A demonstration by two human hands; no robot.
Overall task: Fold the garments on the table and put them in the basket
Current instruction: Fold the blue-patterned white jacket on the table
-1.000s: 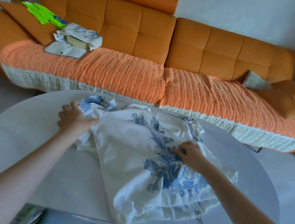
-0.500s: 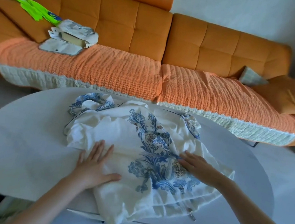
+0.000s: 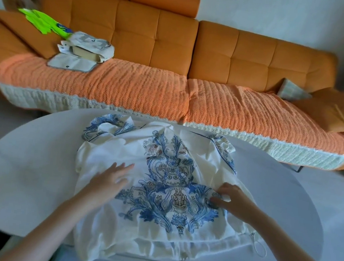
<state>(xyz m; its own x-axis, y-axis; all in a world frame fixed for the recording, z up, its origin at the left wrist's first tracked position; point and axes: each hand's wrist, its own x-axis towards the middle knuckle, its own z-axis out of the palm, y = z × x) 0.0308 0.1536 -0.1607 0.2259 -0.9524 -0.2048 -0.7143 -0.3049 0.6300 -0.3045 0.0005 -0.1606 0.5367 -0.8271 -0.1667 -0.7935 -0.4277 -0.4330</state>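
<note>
Both hands now rest on the white printed garment (image 3: pixel 160 185). The left hand (image 3: pixel 109 182), a second ago up at the far collar corner, lies flat with fingers spread, holding nothing. The right hand (image 3: pixel 231 198) pinches a fold at the right side. Garment spread on the tabletop (image 3: pixel 35 157), print smoother than before; folding barely begun. No basket visible.

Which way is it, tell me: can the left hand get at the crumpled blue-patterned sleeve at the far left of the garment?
Probably yes. The left hand lies flat on the garment, and only bare cloth lies between it and the sleeve.
</note>
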